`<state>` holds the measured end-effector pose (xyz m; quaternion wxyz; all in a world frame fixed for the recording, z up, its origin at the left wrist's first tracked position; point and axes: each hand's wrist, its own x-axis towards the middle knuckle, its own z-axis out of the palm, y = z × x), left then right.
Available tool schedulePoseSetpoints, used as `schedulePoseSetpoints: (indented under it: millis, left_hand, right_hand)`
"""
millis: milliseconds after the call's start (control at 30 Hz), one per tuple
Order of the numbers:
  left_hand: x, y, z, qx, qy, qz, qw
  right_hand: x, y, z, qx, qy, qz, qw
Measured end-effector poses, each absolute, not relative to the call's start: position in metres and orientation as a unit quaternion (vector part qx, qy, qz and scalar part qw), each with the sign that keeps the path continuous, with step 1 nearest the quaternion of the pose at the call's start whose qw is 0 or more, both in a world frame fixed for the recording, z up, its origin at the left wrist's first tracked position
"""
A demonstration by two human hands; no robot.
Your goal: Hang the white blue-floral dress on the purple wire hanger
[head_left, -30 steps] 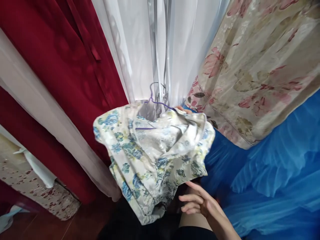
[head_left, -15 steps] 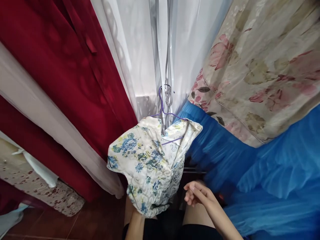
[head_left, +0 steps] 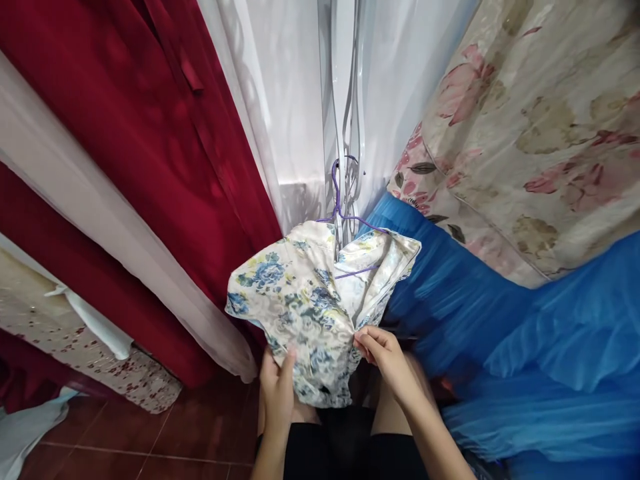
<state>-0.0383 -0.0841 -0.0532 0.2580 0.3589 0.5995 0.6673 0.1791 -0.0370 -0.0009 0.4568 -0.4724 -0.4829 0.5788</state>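
A white garment with blue flowers (head_left: 305,300) hangs on a purple wire hanger (head_left: 338,200) in front of me. My left hand (head_left: 277,393) grips its lower left part, thumb on the cloth. My right hand (head_left: 383,357) pinches the garment's front edge near the middle, fingers closed on the fabric. The hanger's hook sits by a shiny metal rail or strips (head_left: 350,133) among white sheer fabric.
Dark red dresses (head_left: 150,167) hang at the left with a white sheer one (head_left: 100,227) between them. A blue tulle dress (head_left: 500,333) and a beige rose-print garment (head_left: 525,133) hang at the right. Red-brown floor tiles (head_left: 190,433) show below.
My left hand has come up from below and taken the garment's lower part. My right hand, open before, has risen and pinched the front edge. The garment hangs straighter.
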Motion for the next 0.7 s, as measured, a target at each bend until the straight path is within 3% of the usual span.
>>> schedulePoseSetpoints:
  millis: [67,133,267,367,700]
  left_hand:
    - [-0.028,-0.079,-0.057,0.353,0.607,0.693,0.164]
    - [-0.009,-0.080,-0.058,0.439,0.596,0.659,0.134]
    - [0.032,-0.081,-0.051,0.618,0.539,0.512,0.256]
    - [0.043,-0.076,-0.045,0.622,0.532,0.510,0.264]
    - [0.031,-0.065,-0.043,0.731,0.513,0.360,0.269]
  right_hand:
    - [0.185,-0.045,0.002,-0.492,-0.484,0.569,0.448]
    - [0.184,-0.054,0.004,-0.492,-0.496,0.568,0.434]
    - [0.173,-0.063,0.006,-0.445,-0.538,0.589,0.406]
    - [0.168,-0.057,0.015,-0.442,-0.554,0.580,0.401]
    - [0.160,0.041,0.141,-0.406,-0.530,0.517,0.536]
